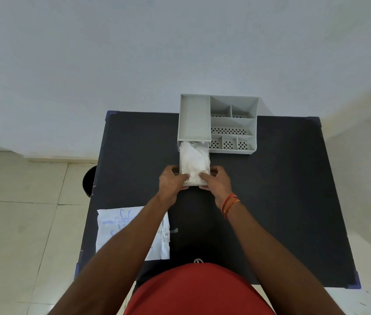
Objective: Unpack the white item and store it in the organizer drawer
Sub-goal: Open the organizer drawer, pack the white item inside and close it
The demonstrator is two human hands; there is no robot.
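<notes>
A grey desk organizer (194,117) stands at the far middle of the black table. Its drawer (194,184) is pulled out toward me. A crumpled white plastic item (194,160) fills the drawer. My left hand (171,180) holds the drawer's front left corner, its thumb pressing on the white item. My right hand (216,180) holds the front right corner the same way, thumb on the white item. The empty white wrapper with blue print (114,228) lies flat at the near left, partly under my left forearm.
The black table (293,201) stands against a pale wall. The organizer's right half has several open perforated compartments (232,130). A dark round bin (88,181) stands on the tiled floor left of the table. My red shirt fills the bottom edge.
</notes>
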